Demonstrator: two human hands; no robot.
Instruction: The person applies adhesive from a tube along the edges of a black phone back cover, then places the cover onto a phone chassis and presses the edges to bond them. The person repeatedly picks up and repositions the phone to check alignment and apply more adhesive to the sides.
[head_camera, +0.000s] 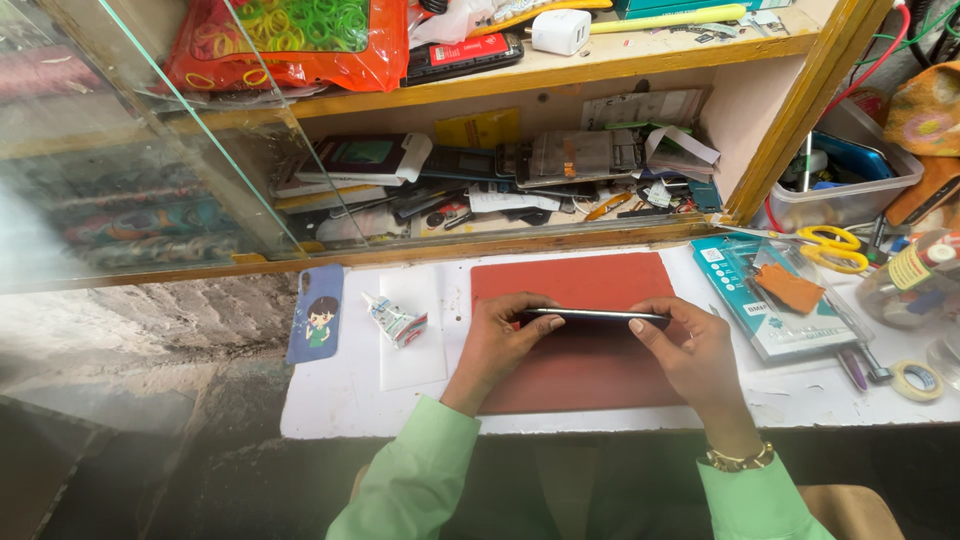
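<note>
Green sleeves rise from the bottom edge of the frame, and from them both hands reach up to the middle of the picture. Left hand (497, 345) closes its grip on the left end of a phone (593, 317), thumb below and fingers curled over the top edge. Right hand (693, 350) is clamped on the right end in the same way, one fingertip pressed on the edge. So the phone spans the gap between the two grips, held edge-on and level just above a red mat (580, 280) on the white worktop (340, 400). It shows only as a thin, dark, glossy strip with a pale line along its top. Left of the mat lie a small crumpled packet (397, 321) and a blue phone case (316, 313) with a cartoon figure.
</note>
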